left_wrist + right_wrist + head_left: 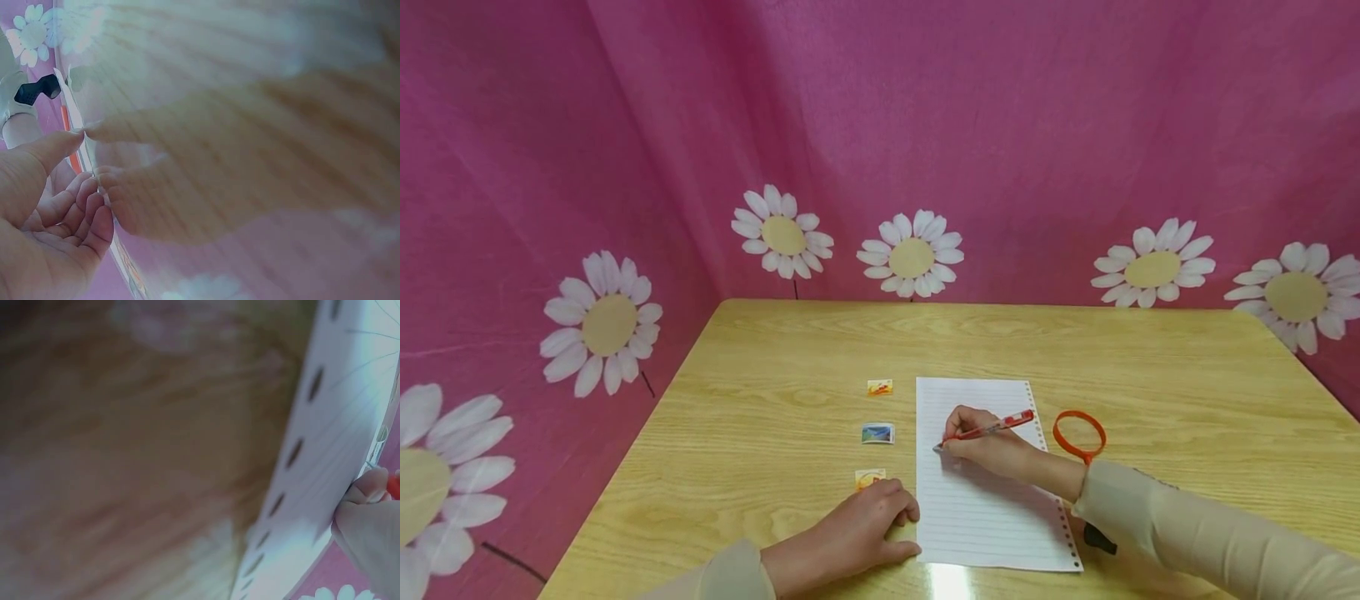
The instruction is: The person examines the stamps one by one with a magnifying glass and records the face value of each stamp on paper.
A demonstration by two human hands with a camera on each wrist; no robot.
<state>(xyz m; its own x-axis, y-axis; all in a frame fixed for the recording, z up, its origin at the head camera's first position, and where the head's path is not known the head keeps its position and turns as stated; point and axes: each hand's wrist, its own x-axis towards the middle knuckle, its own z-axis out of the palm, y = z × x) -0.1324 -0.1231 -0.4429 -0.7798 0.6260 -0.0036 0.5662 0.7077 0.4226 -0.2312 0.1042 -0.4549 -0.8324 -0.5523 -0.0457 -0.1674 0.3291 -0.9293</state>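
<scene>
My right hand (988, 446) pinches a red pen (1000, 425), its tip at the upper left part of the lined sheet of paper (977, 525). In the right wrist view that hand (369, 522) grips the pen near its tip, beyond the sheet's punched holes. My left hand (861, 529) rests on the table with thumb and fingertips at the sheet's left edge. Its fingers (94, 219) are loosely bent and hold nothing in the left wrist view. Just above it lies a yellow stamp (868, 477), partly covered by the hand.
A blue picture stamp (877, 433) and another yellow stamp (880, 387) lie in a column left of the sheet. Right of the paper lies a red-rimmed magnifying glass (1103, 442), its black handle partly under my right forearm. The wooden table (760, 375) meets a pink flowered curtain (1000, 150).
</scene>
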